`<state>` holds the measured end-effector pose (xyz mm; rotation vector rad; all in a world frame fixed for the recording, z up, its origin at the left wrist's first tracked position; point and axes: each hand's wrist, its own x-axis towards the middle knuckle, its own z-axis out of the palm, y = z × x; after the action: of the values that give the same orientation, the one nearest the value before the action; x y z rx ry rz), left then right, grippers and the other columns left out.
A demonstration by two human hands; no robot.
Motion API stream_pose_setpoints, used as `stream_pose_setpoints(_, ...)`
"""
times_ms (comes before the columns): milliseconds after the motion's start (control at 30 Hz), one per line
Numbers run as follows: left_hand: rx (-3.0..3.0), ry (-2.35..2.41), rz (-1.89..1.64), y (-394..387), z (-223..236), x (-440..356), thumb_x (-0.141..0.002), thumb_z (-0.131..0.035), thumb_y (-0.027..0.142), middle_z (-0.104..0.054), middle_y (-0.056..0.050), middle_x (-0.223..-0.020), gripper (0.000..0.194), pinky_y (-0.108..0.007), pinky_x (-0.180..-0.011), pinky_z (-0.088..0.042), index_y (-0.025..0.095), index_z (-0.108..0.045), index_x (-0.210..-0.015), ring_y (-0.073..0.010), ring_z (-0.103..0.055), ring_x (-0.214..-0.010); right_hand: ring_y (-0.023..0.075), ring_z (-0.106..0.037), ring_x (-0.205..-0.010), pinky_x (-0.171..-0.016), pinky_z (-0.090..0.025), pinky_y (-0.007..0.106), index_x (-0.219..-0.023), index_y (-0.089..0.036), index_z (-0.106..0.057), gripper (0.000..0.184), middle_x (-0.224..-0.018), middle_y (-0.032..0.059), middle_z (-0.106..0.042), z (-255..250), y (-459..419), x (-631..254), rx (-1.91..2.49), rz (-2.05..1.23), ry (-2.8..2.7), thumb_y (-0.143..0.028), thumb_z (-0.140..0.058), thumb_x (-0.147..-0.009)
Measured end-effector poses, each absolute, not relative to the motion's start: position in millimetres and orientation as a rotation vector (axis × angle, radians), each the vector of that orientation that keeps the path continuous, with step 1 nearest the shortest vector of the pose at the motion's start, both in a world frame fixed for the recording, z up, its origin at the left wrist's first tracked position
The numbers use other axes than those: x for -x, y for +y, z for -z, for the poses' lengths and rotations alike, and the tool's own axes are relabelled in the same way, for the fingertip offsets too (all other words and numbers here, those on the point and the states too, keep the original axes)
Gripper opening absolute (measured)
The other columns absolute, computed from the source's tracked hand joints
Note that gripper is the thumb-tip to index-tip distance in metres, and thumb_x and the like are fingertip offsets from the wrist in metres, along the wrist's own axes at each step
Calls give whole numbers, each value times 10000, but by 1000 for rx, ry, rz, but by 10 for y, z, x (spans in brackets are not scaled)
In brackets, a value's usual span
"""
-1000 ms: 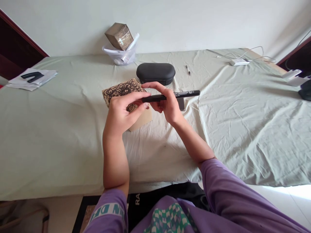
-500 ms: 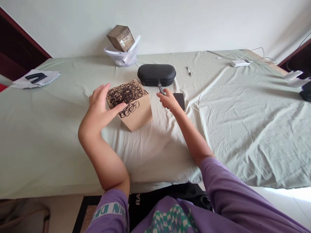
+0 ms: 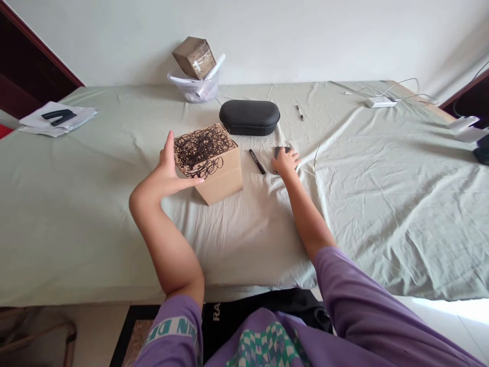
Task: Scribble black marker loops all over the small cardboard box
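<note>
A cardboard box (image 3: 223,181) stands on the cloth, its top and upper front edge covered with black looping scribbles. My left hand (image 3: 166,171) is at the box's left side, thumb stretched across the near face and fingers raised apart; whether it presses on the box I cannot tell. To the right, a black marker (image 3: 257,161) lies loose on the cloth. Over a small flat black rectangular object (image 3: 277,151) rests my right hand (image 3: 286,162), its fingers spread on top and hiding most of it.
Behind the box lies a black hard case (image 3: 249,117). A pen (image 3: 300,112) is at its right. At the back stands a plastic tub (image 3: 193,92) with a taped carton (image 3: 194,57) on it. Papers with a stapler-like black thing (image 3: 59,116) lie left; a power strip (image 3: 380,102) lies right.
My right hand has let go of the marker, which now lies on the cloth, and has moved right onto the flat black object. My left thumb has dropped slightly lower along the box.
</note>
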<state>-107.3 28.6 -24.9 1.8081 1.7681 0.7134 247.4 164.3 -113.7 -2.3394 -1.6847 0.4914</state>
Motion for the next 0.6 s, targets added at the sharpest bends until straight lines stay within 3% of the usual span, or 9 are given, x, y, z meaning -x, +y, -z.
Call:
stream_pose_setpoints(133, -1716, 1769, -715, 289, 190, 987, -773, -945, 415, 61, -117, -1918, 1553, -579, -1458, -169, 313, 230, -1784, -347, -168, -1782, 505, -403, -1566, -1239, -367, 633, -1649, -45, -428, 890, -1644, 363, -442, 1115, 1693, -2742, 2452, -520, -1530, -432, -792, -934)
stream_pose_setpoints(267, -1728, 1784, -714, 293, 181, 916, -773, -939, 419, 53, -110, -1918, 1543, -585, -1462, -134, 302, 215, -1790, -344, -144, -1787, 496, -450, -1567, -1277, -368, 595, -1761, -97, -285, 1233, -1665, 351, -434, 1169, 1708, -2627, 2389, -557, -1531, -304, -969, -756)
stream_pose_setpoints(367, -1748, 1758, -713, 304, 175, 869, -790, -930, 427, 43, -107, -1920, 1522, -580, -1462, -144, 299, 207, -1794, -338, -142, -1789, 496, -426, -1591, -1293, -394, 565, -1785, -30, -154, 1389, -1687, 385, -386, 1229, 1715, -2495, 2291, -607, -1507, -263, -987, -698)
stream_pose_setpoints(467, -1764, 1752, -707, 328, 175, 841, -797, -929, 402, 19, -103, -1921, 1511, -569, -1465, -145, 298, 200, -1796, -324, -150, -1788, 430, -449, -1592, -1285, -448, 488, -1760, 35, -126, 1342, -1640, 362, -477, 1270, 1717, -2474, 2130, -690, -1477, -189, -920, -701)
stream_pose_setpoints(533, -1769, 1747, -720, 343, 181, 833, -800, -929, 372, 5, -114, -1920, 1499, -579, -1463, -151, 297, 186, -1800, -332, -163, -1785, 402, -571, -1482, -1226, -516, 486, -1685, 41, -315, 1126, -1499, 320, -620, 1270, 1717, -2503, 2009, -781, -1428, -185, -872, -732)
stream_pose_setpoints(600, -1777, 1728, -743, 350, 190, 832, -801, -939, 368, -20, -141, -1916, 1493, -606, -1457, -161, 289, 161, -1807, -364, -183, -1776, 365, -711, -1251, -1081, -612, 508, -1494, -11, -549, 769, -1277, 247, -736, 1229, 1721, -2533, 1852, -906, -1371, -253, -816, -814)
